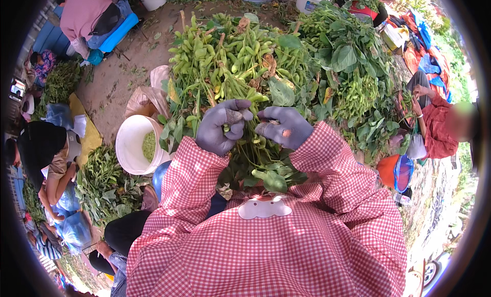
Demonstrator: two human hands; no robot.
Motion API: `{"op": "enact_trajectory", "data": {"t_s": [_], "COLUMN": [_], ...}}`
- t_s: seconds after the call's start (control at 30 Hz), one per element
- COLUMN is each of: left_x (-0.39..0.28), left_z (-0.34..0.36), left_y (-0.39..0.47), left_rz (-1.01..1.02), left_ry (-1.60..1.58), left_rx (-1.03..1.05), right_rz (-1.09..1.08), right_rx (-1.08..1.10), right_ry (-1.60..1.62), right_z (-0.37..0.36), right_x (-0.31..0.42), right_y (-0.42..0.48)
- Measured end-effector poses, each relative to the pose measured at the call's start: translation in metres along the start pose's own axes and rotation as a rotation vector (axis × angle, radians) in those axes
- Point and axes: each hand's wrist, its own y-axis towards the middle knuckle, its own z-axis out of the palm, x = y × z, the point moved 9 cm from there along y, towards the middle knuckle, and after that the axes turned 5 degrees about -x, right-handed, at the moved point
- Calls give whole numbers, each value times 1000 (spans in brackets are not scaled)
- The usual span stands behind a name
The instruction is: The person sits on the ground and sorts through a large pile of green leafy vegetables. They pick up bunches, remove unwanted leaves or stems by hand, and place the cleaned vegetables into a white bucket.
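Observation:
My left hand (220, 130), in a worn grey glove, has its fingers curled round a green soybean pod (226, 127), mostly hidden by the fingers. Just to its right, my right hand (287, 127) is bent beside the leafy stalks of a soybean plant (251, 138); whether anything lies between its thumb and fingers cannot be made out. That glove has a hole on its back. Beyond both hands rises a heap of cut soybean plants (238, 59), thick with green pods. A white plastic bucket (126, 143), tilted at my left, contains shelled green beans (149, 146).
More leafy soybean plants (353, 67) spread to the right, near a seated person in red (441, 124) and an orange-and-blue bucket (389, 170). At left, a person in black (42, 151) sits by blue plastic bags (74, 228). A pink-topped person (86, 17) bends at upper left.

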Motion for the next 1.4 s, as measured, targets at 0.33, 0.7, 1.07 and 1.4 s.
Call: {"op": "enact_trajectory", "data": {"t_s": [0.33, 0.7, 1.07, 1.4], "left_x": [4, 9, 23, 41], "left_z": [-4, -6, 35, 27], "left_y": [-2, -11, -52, -63], "left_rz": [-34, -13, 724, 246], "left_ry": [-195, -84, 1285, 715], "left_rx": [68, 22, 240, -58], "right_rz": [-84, 112, 222, 348], "right_rx": [82, -27, -4, -35], "right_ry": [-437, -74, 223, 615], "right_z": [28, 23, -2, -23], "right_x": [-27, -25, -8, -10], "right_y": [-27, -22, -19, -63]}}
